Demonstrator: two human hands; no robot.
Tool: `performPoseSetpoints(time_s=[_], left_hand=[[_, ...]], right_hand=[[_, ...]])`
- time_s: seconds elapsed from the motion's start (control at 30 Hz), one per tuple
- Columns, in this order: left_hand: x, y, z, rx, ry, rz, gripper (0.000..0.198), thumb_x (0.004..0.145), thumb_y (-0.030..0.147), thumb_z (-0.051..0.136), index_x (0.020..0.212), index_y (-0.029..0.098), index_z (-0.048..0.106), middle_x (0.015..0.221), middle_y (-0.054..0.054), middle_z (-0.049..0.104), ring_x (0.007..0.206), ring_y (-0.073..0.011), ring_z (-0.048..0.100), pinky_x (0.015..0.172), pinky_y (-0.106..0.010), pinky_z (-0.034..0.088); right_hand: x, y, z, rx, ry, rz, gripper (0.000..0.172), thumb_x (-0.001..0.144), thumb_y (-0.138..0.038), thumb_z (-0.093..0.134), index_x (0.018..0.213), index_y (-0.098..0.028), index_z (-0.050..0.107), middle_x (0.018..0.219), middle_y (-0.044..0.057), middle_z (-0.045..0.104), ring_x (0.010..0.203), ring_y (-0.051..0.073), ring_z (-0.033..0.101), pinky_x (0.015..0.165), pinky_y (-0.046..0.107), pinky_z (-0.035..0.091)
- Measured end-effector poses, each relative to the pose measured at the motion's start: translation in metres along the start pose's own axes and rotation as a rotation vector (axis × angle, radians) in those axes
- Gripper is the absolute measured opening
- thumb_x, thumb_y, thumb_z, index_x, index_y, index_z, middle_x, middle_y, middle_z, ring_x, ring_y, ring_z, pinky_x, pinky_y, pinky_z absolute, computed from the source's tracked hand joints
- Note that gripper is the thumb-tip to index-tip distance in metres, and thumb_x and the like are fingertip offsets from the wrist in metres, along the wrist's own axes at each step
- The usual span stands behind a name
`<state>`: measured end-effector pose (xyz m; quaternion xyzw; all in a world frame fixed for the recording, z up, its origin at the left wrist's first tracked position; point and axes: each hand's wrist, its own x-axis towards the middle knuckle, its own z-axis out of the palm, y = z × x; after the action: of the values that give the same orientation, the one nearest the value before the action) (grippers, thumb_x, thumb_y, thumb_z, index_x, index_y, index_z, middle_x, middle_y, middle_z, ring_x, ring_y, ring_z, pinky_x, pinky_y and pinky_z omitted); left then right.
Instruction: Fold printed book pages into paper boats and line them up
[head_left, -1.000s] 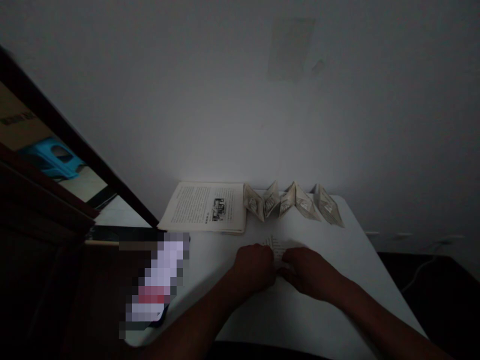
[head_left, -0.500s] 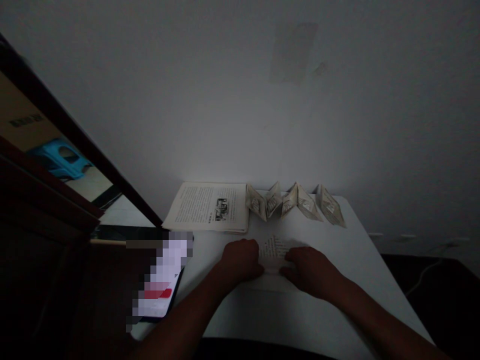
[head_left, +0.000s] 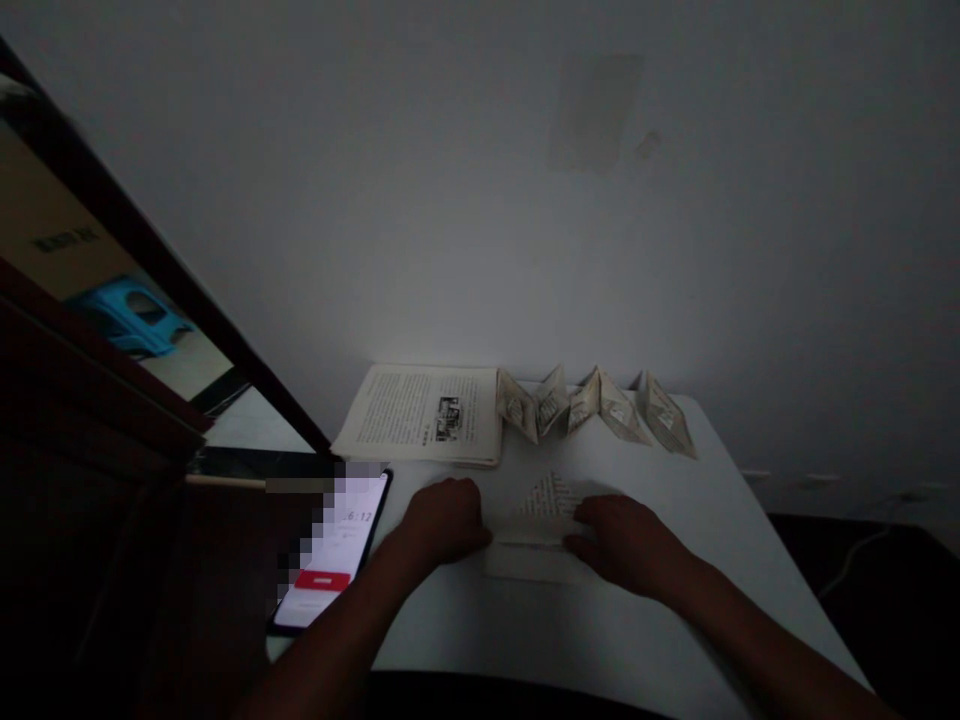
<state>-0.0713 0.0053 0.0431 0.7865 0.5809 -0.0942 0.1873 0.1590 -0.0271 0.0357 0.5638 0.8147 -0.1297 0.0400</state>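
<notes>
A partly folded sheet of printed paper (head_left: pixel 545 500) lies on the white table, with a pointed top and a pale flap along its lower side. My left hand (head_left: pixel 448 518) is closed at the flap's left end, thumb and fingers pinching the edge. My right hand (head_left: pixel 626 540) pinches the paper's right side between thumb and fingers. Beyond the hands stand several folded paper boats (head_left: pixel 619 412) in a row. Left of the boats lies a stack of printed pages (head_left: pixel 405 410) with a small dark picture.
A phone (head_left: pixel 330 560) with a lit screen lies at the table's (head_left: pixel 720 560) left edge, beside my left forearm. A dark-framed mirror (head_left: pixel 180 280) leans at the left. The wall (head_left: pixel 450 220) rises behind the table, and a white cable (head_left: pixel 851 555) hangs at the right.
My left hand has moved left along the paper, uncovering more of the flap. My right hand stays at the right side. The view has shifted slightly.
</notes>
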Motion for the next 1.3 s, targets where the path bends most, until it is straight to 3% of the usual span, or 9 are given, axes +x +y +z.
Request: performPoseSetpoints(time_s=[0.13, 0.3, 0.37, 0.47, 0.6, 0.67, 0.77, 1.03, 1.3], left_hand=[[-0.005, 0.0, 0.0, -0.044, 0.109, -0.003, 0.019, 0.07, 0.034, 0.055, 0.073, 0.018, 0.066, 0.08, -0.008, 0.066, 0.078, -0.0234, 0.061, 0.067, -0.033, 0.046], [-0.011, 0.033, -0.001, -0.154, 0.243, 0.13, 0.019, 0.077, 0.035, 0.053, 0.074, 0.019, 0.064, 0.075, -0.004, 0.065, 0.074, -0.0195, 0.059, 0.067, -0.03, 0.044], [-0.014, 0.047, -0.002, -0.16, 0.361, 0.154, 0.019, 0.08, 0.031, 0.049, 0.074, 0.018, 0.061, 0.074, -0.004, 0.064, 0.067, -0.0166, 0.057, 0.064, -0.029, 0.043], [-0.021, 0.059, 0.0, -0.144, 0.592, 0.148, 0.019, 0.085, 0.026, 0.043, 0.077, 0.016, 0.057, 0.079, -0.006, 0.062, 0.074, -0.0168, 0.057, 0.068, -0.028, 0.043], [-0.019, 0.064, 0.022, -0.099, 0.423, 0.331, 0.014, 0.083, 0.02, 0.044, 0.079, 0.017, 0.057, 0.077, -0.004, 0.062, 0.07, -0.0162, 0.058, 0.064, -0.026, 0.044], [-0.014, 0.063, 0.035, -0.055, 0.335, 0.319, 0.014, 0.082, 0.021, 0.044, 0.078, 0.016, 0.058, 0.075, -0.005, 0.062, 0.068, -0.0175, 0.059, 0.062, -0.028, 0.045], [-0.005, 0.061, 0.046, -0.069, 0.299, 0.263, 0.018, 0.082, 0.03, 0.047, 0.081, 0.016, 0.058, 0.08, -0.006, 0.064, 0.073, -0.0195, 0.061, 0.066, -0.03, 0.047], [0.0, 0.058, 0.04, -0.055, 0.215, 0.208, 0.03, 0.083, 0.041, 0.044, 0.082, 0.016, 0.061, 0.081, -0.007, 0.065, 0.078, -0.022, 0.061, 0.07, -0.033, 0.047], [0.0, 0.058, 0.038, -0.062, 0.205, 0.198, 0.03, 0.084, 0.04, 0.043, 0.08, 0.016, 0.061, 0.081, -0.007, 0.064, 0.077, -0.0224, 0.061, 0.07, -0.034, 0.046]], right_hand=[[0.001, -0.001, 0.0, -0.017, -0.009, 0.0, 0.024, 0.08, -0.034, 0.052, 0.082, -0.015, 0.068, 0.084, 0.011, 0.069, 0.083, 0.028, 0.064, 0.071, 0.036, 0.045], [0.002, -0.001, 0.001, -0.026, -0.003, 0.019, 0.024, 0.078, -0.036, 0.054, 0.08, -0.017, 0.068, 0.084, 0.011, 0.07, 0.082, 0.028, 0.064, 0.069, 0.035, 0.044], [0.002, -0.001, 0.002, -0.025, -0.005, 0.021, 0.024, 0.078, -0.036, 0.054, 0.081, -0.017, 0.068, 0.085, 0.011, 0.07, 0.082, 0.027, 0.064, 0.069, 0.034, 0.043], [0.002, -0.001, 0.001, -0.026, -0.009, 0.027, 0.026, 0.079, -0.037, 0.053, 0.081, -0.017, 0.068, 0.085, 0.012, 0.07, 0.082, 0.027, 0.064, 0.069, 0.034, 0.043], [0.004, 0.0, 0.0, -0.028, -0.027, 0.034, 0.027, 0.078, -0.037, 0.053, 0.084, -0.016, 0.069, 0.086, 0.013, 0.07, 0.084, 0.029, 0.063, 0.069, 0.034, 0.043], [0.005, 0.0, -0.001, -0.025, -0.032, 0.034, 0.028, 0.077, -0.037, 0.054, 0.087, -0.015, 0.069, 0.088, 0.014, 0.07, 0.086, 0.029, 0.063, 0.071, 0.035, 0.044], [0.005, 0.001, -0.002, -0.013, -0.032, 0.031, 0.031, 0.077, -0.038, 0.054, 0.091, -0.016, 0.069, 0.091, 0.013, 0.069, 0.087, 0.029, 0.063, 0.073, 0.036, 0.044], [-0.001, 0.018, -0.003, 0.027, -0.088, 0.156, 0.036, 0.075, -0.044, 0.056, 0.092, -0.015, 0.068, 0.095, 0.014, 0.067, 0.09, 0.028, 0.061, 0.072, 0.034, 0.043], [-0.017, 0.049, -0.002, 0.068, -0.076, 0.204, 0.028, 0.075, -0.042, 0.055, 0.069, -0.017, 0.066, 0.073, 0.008, 0.067, 0.066, 0.021, 0.062, 0.053, 0.027, 0.036]])
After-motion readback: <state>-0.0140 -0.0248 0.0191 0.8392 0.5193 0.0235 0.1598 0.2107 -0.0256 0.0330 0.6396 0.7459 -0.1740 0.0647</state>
